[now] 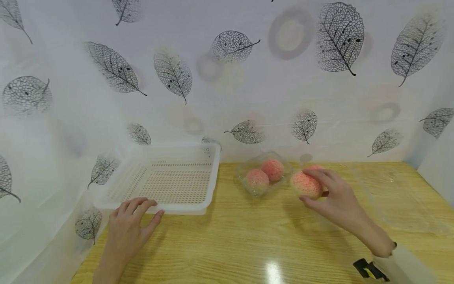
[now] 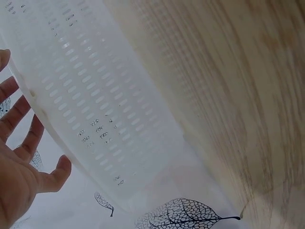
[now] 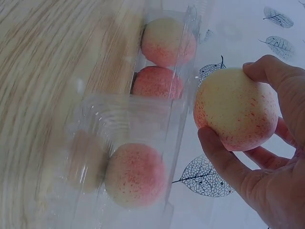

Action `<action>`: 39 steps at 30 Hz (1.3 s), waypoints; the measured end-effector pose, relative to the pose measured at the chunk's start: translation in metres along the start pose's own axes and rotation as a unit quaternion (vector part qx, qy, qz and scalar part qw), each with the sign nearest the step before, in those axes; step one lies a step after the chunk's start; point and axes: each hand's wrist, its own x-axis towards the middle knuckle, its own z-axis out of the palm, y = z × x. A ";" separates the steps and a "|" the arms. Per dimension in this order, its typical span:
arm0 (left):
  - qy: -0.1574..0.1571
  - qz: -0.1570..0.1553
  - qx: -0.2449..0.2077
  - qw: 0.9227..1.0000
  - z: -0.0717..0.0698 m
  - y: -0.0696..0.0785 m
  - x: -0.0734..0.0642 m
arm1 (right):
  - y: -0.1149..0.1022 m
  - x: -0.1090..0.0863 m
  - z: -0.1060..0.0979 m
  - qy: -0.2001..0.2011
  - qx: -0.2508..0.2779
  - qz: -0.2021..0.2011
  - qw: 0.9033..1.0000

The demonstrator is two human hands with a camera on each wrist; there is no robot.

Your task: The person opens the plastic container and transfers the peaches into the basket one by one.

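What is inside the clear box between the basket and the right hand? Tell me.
Two peaches sit in the clear box. They cover the floor right beneath them, and their undersides are hidden.

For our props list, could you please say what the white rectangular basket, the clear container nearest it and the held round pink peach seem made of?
White rectangular basket: probably satin plastic; slightly translucent, regularly slotted.
Clear container: likely thin glossy plastic; see-through, bright highlights.
Held peach: matte, pink-speckled; real fruit or foam, unclear.
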 end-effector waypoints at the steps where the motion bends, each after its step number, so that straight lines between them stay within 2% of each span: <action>1: 0.004 0.002 -0.001 1.000 0.000 0.000 0.000 | -0.001 0.000 0.001 0.000 0.000 -0.001 1.000; 8: 0.016 0.005 -0.002 1.000 0.001 0.001 0.002 | -0.007 0.005 0.009 -0.009 0.003 -0.004 1.000; 15: -0.016 -0.018 -0.004 1.000 0.000 0.001 0.000 | -0.014 0.008 0.018 -0.020 0.028 -0.007 0.999; 26: -0.008 -0.017 -0.007 1.000 0.001 0.000 0.000 | -0.027 0.014 0.031 -0.030 0.049 -0.017 0.998; 39: -0.027 -0.042 -0.006 0.999 -0.001 0.002 0.000 | -0.036 0.021 0.042 -0.042 0.069 -0.016 0.997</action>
